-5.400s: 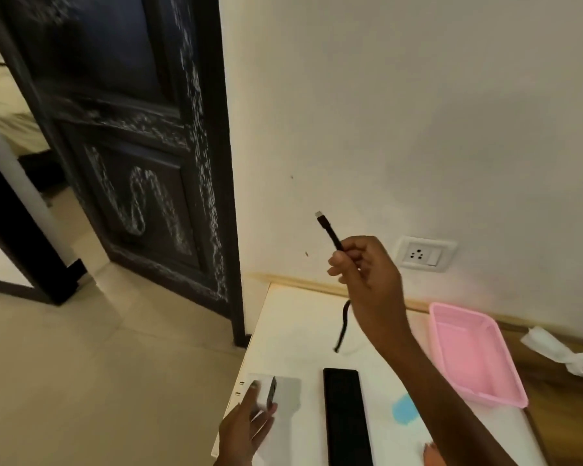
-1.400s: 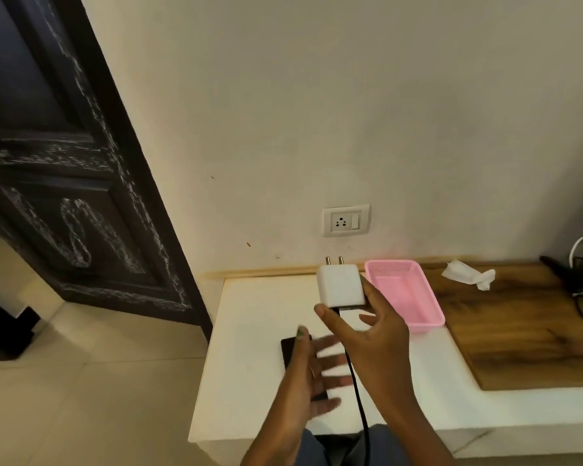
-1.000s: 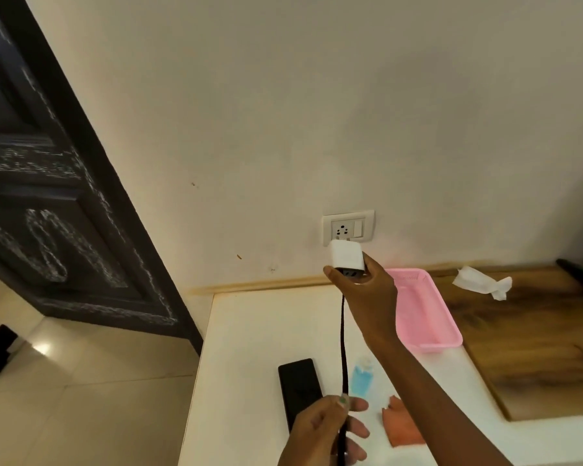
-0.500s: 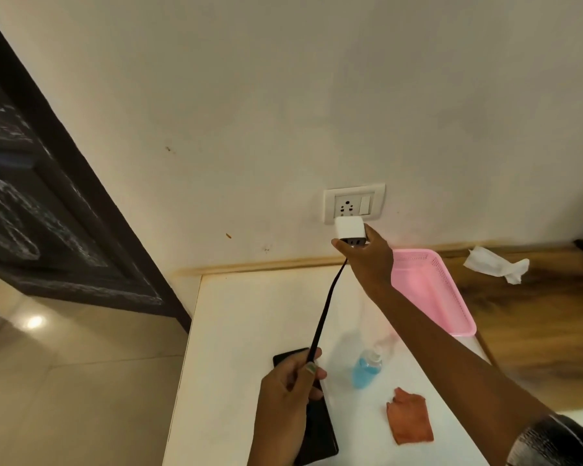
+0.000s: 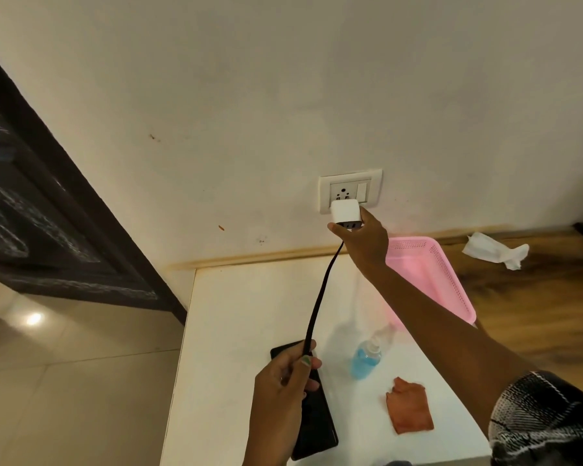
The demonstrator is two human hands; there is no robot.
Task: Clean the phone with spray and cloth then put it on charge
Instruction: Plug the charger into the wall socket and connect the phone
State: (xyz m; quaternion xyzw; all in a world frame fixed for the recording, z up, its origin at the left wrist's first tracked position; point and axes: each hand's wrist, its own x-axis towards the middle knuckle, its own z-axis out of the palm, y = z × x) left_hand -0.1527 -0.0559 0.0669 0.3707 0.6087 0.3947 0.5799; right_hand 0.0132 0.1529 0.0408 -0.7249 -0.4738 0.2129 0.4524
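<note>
Door (image 5: 31, 210) stands far left of the socket (image 5: 350, 190); phone (image 5: 312, 422) lies flat on the white table (image 5: 236, 314), below and left of the socket, partly under the left hand (image 5: 283, 381); that hand pinches the black cable (image 5: 320, 294), which runs up to the charger (image 5: 345, 215); right hand (image 5: 362, 242) grips the charger against the socket's lower edge; spray (image 5: 366, 359) and cloth (image 5: 408, 410) lie below the socket; pink tray (image 5: 441, 280) and tissue (image 5: 493, 250) sit to its right.
</note>
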